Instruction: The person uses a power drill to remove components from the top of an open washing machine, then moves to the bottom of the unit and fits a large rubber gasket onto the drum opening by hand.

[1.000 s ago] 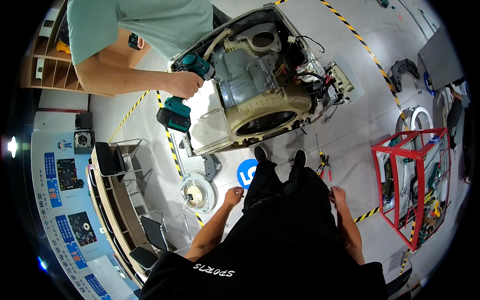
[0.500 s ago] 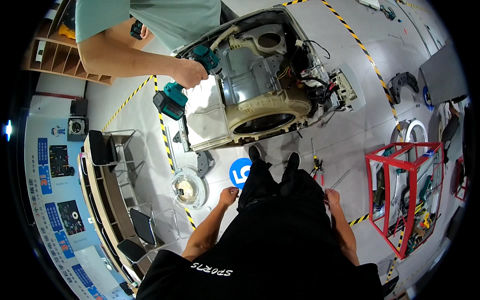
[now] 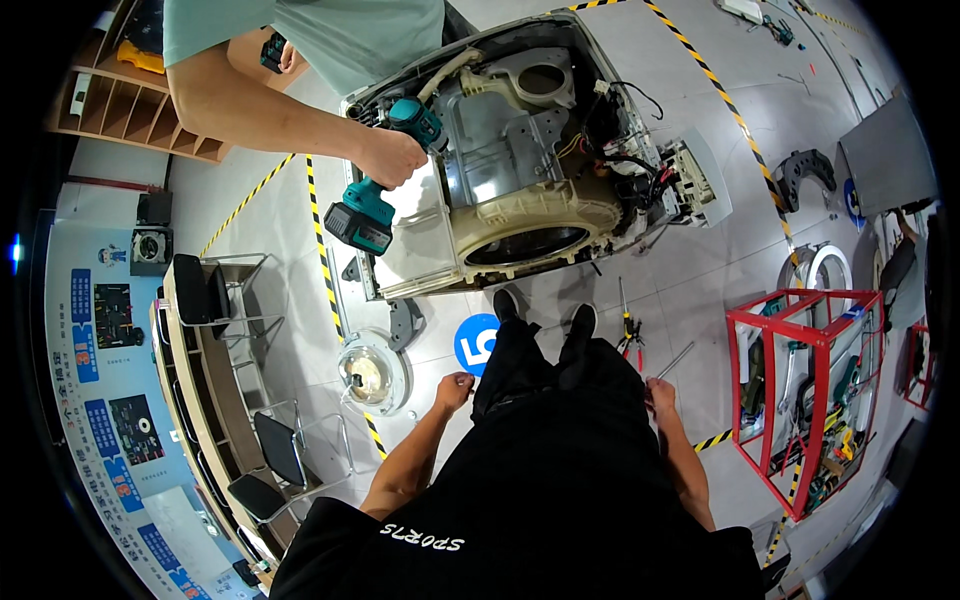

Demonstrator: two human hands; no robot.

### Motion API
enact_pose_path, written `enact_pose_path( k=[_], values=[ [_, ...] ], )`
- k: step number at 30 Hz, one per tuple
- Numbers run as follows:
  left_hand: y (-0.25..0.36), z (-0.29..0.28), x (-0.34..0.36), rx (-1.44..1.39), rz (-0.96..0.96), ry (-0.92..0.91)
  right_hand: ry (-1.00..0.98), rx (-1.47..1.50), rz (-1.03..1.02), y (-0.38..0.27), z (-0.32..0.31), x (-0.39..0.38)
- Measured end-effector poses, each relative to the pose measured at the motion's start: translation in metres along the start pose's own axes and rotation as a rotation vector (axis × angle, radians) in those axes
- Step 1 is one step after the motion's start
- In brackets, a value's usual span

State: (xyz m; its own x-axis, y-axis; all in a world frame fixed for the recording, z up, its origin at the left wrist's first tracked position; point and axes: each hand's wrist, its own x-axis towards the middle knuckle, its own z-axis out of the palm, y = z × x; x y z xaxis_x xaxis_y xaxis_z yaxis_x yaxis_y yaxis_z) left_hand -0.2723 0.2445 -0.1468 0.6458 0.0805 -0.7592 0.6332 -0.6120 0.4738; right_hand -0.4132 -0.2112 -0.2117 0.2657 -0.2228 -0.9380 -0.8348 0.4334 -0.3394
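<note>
My left hand (image 3: 456,390) hangs beside my left thigh with its fingers curled; what they hold, if anything, is hidden. By my right thigh, my right hand (image 3: 660,396) is closed around the lower end of a slim metal rod (image 3: 680,358), whose grip end is hidden. In front of my feet lies an opened washing machine (image 3: 425,250) with wires and a round drum opening showing. Across it, a co-worker's hand (image 3: 392,157) grips a teal cordless drill (image 3: 418,124), its head over the machine's left part. Neither of my hands touches the machine.
Pliers and a screwdriver (image 3: 627,325) lie on the floor right of my feet. A round glass door (image 3: 372,375) and a dark curved weight (image 3: 405,325) are at left. A red tool rack (image 3: 822,380) stands right; chairs (image 3: 278,450) line the left.
The co-worker's hand and drill have shifted a little to the right over the machine. The whole view has slid slightly. My hands keep nearly the same pose.
</note>
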Motion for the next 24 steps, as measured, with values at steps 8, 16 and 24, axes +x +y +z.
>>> enact_pose_path(
  k=[8, 16, 24],
  values=[
    [0.004, 0.0, 0.0, -0.017, 0.045, 0.011, 0.03, 0.001, -0.02, -0.006, 0.003, -0.005],
    [-0.009, 0.002, 0.01, -0.016, 0.054, 0.009, 0.05, -0.023, -0.02, -0.009, 0.005, -0.005],
    [-0.003, 0.001, 0.011, 0.002, 0.066, 0.007, 0.09, -0.067, -0.011, -0.022, 0.01, -0.013]
  ],
)
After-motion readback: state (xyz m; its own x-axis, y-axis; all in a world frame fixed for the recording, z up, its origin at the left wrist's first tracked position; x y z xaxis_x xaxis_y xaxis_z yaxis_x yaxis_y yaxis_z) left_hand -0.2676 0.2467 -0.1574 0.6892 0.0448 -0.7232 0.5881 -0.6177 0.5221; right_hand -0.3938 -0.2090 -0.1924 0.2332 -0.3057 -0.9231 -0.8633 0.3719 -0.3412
